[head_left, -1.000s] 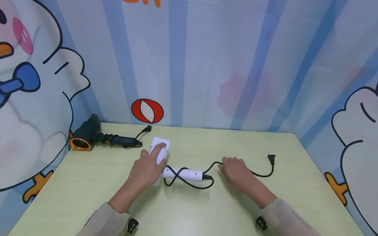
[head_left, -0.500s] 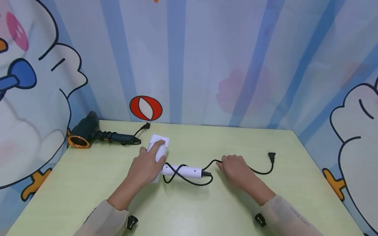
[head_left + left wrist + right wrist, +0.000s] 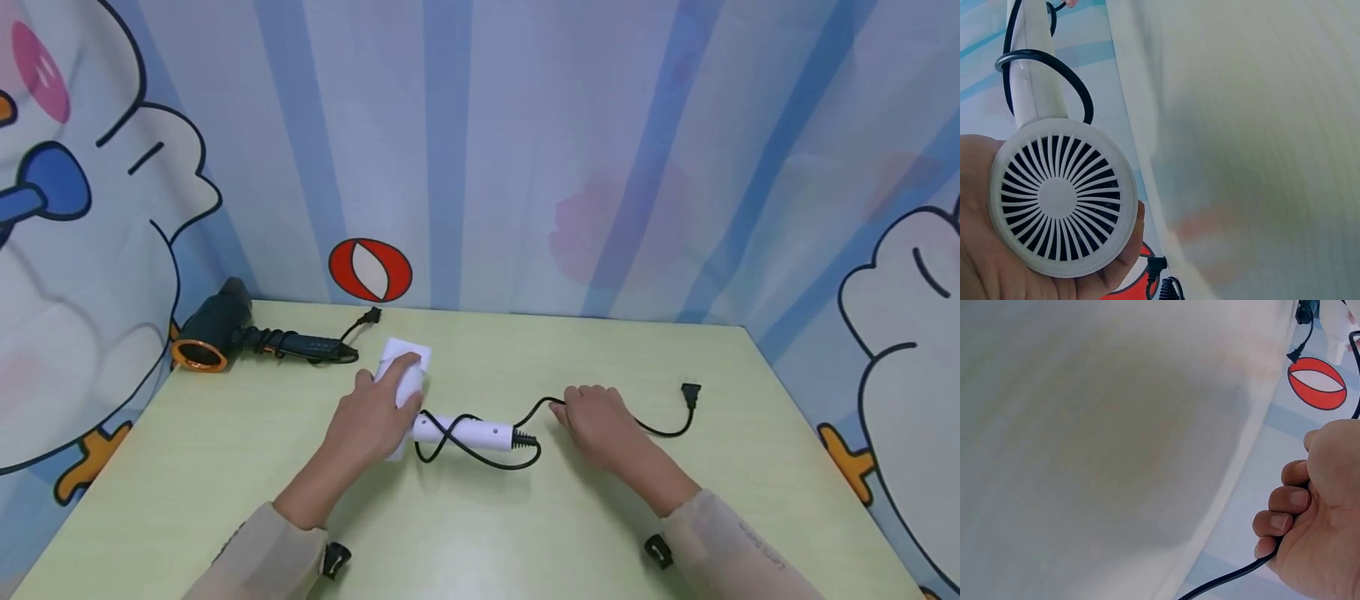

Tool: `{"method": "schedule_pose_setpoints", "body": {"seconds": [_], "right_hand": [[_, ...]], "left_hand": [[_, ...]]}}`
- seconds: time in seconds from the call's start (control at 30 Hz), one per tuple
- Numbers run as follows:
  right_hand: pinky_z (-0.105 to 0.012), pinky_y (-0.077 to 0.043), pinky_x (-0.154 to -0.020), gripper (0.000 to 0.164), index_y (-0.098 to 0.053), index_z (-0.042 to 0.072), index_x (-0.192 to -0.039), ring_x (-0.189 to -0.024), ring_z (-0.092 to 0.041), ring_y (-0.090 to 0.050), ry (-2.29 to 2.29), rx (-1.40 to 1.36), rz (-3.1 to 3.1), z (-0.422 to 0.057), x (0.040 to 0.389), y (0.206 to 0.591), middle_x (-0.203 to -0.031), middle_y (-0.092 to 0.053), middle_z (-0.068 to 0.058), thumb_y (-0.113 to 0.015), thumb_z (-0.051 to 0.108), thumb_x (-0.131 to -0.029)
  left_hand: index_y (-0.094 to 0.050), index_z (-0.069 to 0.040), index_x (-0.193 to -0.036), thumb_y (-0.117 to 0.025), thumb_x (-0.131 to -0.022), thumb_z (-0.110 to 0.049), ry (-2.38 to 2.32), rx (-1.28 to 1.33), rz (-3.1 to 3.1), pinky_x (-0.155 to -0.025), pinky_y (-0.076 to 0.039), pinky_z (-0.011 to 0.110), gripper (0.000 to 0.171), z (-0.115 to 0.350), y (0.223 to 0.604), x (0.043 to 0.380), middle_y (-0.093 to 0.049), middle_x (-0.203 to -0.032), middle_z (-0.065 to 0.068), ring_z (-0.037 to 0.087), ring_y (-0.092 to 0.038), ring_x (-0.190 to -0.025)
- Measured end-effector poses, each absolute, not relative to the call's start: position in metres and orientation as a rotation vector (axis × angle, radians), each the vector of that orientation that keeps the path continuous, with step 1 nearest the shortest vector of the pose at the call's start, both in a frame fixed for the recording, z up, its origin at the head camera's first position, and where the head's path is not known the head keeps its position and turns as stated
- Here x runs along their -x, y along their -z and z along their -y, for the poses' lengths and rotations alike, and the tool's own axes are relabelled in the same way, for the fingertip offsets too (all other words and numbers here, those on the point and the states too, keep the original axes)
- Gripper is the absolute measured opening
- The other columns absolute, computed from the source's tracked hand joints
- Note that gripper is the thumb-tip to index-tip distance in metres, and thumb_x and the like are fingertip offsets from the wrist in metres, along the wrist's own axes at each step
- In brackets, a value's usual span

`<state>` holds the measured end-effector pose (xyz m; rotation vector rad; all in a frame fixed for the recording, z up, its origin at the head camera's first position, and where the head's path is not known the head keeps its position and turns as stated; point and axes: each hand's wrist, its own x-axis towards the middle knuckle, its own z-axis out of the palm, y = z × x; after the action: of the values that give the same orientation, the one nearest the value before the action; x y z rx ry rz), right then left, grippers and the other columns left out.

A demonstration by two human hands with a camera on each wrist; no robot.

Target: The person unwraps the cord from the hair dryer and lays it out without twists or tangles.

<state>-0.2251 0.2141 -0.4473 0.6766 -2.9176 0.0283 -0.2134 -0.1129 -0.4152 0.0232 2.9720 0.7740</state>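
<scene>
A white hair dryer (image 3: 491, 435) is held by my left hand (image 3: 367, 421), whose fingers wrap its body. In the left wrist view the round slotted intake of the dryer (image 3: 1057, 197) faces the camera, and the palm (image 3: 979, 225) lies behind it. The handle points right, with a loop of its black cord (image 3: 480, 460) crossed around it. Farther along, my right hand (image 3: 600, 427) grips the cord, its curled fingers (image 3: 1289, 500) closed over it in the right wrist view. Past that hand the cord ends in a two-pin plug (image 3: 691, 394).
A dark hair dryer (image 3: 217, 325) with an orange-rimmed end lies at the table's back left, its cord wrapped round its handle. The pale table (image 3: 480, 533) meets a blue striped backdrop (image 3: 510, 167) along its back edge.
The whole head view has shifted, so the scene sits a little higher in the frame. Both hands keep their holds on the white hair dryer and its cord.
</scene>
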Motion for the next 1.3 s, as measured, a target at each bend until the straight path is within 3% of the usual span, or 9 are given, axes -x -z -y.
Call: {"method": "schedule_pose_setpoints", "body": {"seconds": [0.43, 0.67, 1.3], "right_hand": [[-0.036, -0.029, -0.061, 0.041, -0.041, 0.011, -0.074, -0.059, -0.02, -0.034, -0.098, -0.618, 2.797, -0.211, 0.224, 0.428, -0.066, -0.035, -0.002, -0.052, 0.033, -0.107], [-0.036, -0.024, -0.065, 0.044, -0.038, 0.012, -0.074, -0.062, -0.022, -0.031, -0.161, -0.53, 2.779, -0.208, 0.217, 0.421, -0.068, -0.034, -0.003, -0.047, 0.038, -0.108], [-0.039, -0.021, -0.068, 0.044, -0.035, 0.009, -0.082, -0.07, -0.026, -0.028, -0.15, -0.417, 2.672, -0.205, 0.207, 0.415, -0.077, -0.031, -0.007, -0.049, 0.043, -0.106]], "left_hand": [[-0.035, -0.034, -0.155, -0.053, -0.102, -0.044, -0.76, -0.043, -2.979, -0.053, -0.045, 0.034, 0.057, 0.114, 0.418, 0.214, -0.048, -0.116, 0.023, 0.031, -0.055, -0.072], [-0.035, -0.034, -0.155, -0.052, -0.102, -0.044, -0.748, -0.044, -2.978, -0.053, -0.044, 0.035, 0.056, 0.113, 0.423, 0.214, -0.048, -0.116, 0.023, 0.031, -0.055, -0.073], [-0.036, -0.033, -0.155, -0.053, -0.102, -0.042, -0.743, -0.066, -2.977, -0.052, -0.043, 0.035, 0.056, 0.109, 0.427, 0.212, -0.049, -0.115, 0.025, 0.03, -0.055, -0.072]]}}
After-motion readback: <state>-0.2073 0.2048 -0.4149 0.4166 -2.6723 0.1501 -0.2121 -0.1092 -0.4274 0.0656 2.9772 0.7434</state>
